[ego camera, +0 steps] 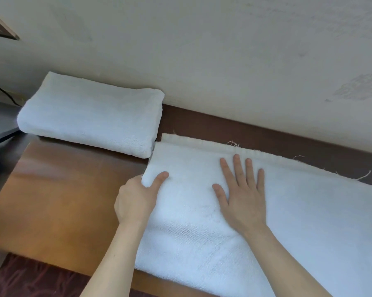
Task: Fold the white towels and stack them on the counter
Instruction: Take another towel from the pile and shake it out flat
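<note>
While one folded towel (88, 116) is sitting far left | left grip (135, 200) is pinching spread towel (298, 221) edge | right grip (240, 198) is pressing it flat-palmed | stacking's probably waiting

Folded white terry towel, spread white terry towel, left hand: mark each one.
Folded white terry towel (90, 116): head view, middle of its top face.
Spread white terry towel (309, 215): head view, bare cloth right of the hands.
Left hand (135, 199): head view, back of the hand.

White folded towel (90, 113), white spread towel (266, 221), orange-brown wooden counter (58, 200), beige wall (202, 50), dark red patterned carpet (30, 279)
</note>
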`<state>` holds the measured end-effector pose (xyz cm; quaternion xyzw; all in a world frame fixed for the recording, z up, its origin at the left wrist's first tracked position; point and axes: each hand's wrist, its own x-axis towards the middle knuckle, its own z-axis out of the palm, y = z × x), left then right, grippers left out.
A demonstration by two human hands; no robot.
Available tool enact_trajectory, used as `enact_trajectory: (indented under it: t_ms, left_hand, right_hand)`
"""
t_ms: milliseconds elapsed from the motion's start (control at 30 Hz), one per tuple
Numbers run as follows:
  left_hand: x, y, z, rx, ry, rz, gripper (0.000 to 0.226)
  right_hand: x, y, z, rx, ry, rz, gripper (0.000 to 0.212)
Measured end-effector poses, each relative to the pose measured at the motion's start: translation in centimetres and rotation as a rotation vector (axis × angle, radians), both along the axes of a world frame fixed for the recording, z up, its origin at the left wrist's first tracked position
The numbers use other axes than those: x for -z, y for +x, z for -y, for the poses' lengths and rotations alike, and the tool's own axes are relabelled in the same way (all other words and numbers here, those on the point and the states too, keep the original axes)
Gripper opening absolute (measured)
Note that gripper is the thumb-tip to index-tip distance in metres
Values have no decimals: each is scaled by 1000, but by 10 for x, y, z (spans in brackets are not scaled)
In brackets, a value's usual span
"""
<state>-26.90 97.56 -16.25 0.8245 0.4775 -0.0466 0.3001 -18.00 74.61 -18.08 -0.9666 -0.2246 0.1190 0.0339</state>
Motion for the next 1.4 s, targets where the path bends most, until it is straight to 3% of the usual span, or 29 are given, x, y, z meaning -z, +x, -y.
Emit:
enact_trajectory:
  t_ms: [233, 367, 533, 767, 867, 967, 1100, 1200, 1400]
  left_hand:
    - [-11, 40, 6, 3, 63, -2, 79]
    - [-2, 48, 11, -80, 57, 35, 74]
    - [5, 40, 5, -149, 85, 92, 66]
    - [-5, 23, 19, -188, 14, 227, 68]
    - [-13, 5, 44, 9, 235, 357, 67]
    - [-10, 0, 98, 368, 173, 422, 59]
    - [19, -3, 162, 852, 269, 201, 69]
    - [32, -5, 160, 897, 374, 76, 70]
    - [28, -2, 167, 841, 377, -9, 67]
  right_hand:
    - [-5, -1, 2, 32, 100, -44, 66]
    - [-2, -13, 20, 116, 3, -1, 66]
    - [0, -11, 22, 66, -17, -19, 65]
    - [-16, -14, 48, 131, 174, -41, 64]
    - [-15, -21, 89, 281, 77, 10, 64]
    - [-6, -28, 124, 388, 4, -27, 65]
    - [1, -27, 154, 312, 11, -37, 64]
    - [1, -25, 199, 312, -9, -6, 62]
    - [0, -21, 313, 601, -24, 36, 63]
